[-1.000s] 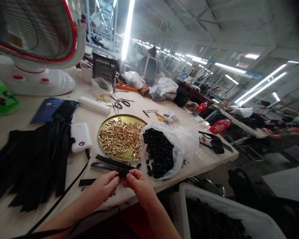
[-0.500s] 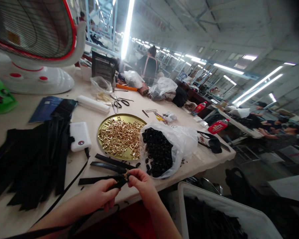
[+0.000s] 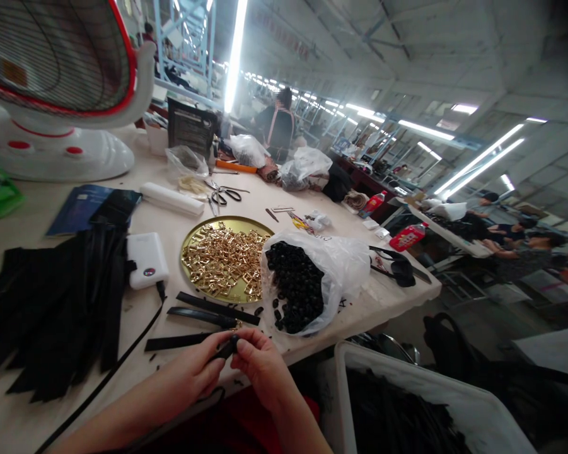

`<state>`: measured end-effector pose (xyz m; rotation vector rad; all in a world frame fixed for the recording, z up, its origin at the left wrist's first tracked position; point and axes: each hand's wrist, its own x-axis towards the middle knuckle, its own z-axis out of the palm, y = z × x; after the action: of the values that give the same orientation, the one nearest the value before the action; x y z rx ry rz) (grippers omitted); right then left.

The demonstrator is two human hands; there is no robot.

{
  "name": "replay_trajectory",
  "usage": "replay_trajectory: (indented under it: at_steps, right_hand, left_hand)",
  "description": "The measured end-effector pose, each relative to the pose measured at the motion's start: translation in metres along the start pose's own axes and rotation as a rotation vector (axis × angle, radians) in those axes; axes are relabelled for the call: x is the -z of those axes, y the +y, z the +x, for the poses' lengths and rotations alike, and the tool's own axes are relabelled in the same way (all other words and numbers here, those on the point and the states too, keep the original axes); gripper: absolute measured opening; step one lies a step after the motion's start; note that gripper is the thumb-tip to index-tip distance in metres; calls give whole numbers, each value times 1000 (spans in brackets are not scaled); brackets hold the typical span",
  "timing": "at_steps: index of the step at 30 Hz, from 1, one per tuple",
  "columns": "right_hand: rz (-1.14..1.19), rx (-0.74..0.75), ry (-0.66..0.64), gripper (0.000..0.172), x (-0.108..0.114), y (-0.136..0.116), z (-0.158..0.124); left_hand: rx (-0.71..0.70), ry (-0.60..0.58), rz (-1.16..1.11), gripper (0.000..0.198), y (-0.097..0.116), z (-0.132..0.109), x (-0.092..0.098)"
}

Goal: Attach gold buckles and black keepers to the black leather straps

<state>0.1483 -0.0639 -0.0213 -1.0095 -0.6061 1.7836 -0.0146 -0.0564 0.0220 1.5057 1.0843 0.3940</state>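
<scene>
Fingers (image 3: 248, 349) of both hands closed on a black strap (image 3: 224, 349); left hand (image 3: 203, 366) pinches its length, right hand (image 3: 260, 362) its rounded end; surface dark, faintly glossy; held at near edge of counter (image 3: 250, 202), this side of tray (image 3: 254, 225) of gold-coloured buckles (image 3: 224, 258).
</scene>
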Motion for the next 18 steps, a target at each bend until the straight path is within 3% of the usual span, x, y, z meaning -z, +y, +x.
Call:
replay_trajectory:
  at_steps: [5,10,18]
  right_hand:
    - [-113,-30,-139,23,0,7,-5]
    - [-101,101,-2,17,7,-4,1]
    - [-297,122,-102,21,-18,-1,8]
  left_hand:
    - [22,-15,-75,58,-15,5,-3]
    - [48,-118,-157,63,-30,5,1]
    - [122,50,-226,66,-18,13,2]
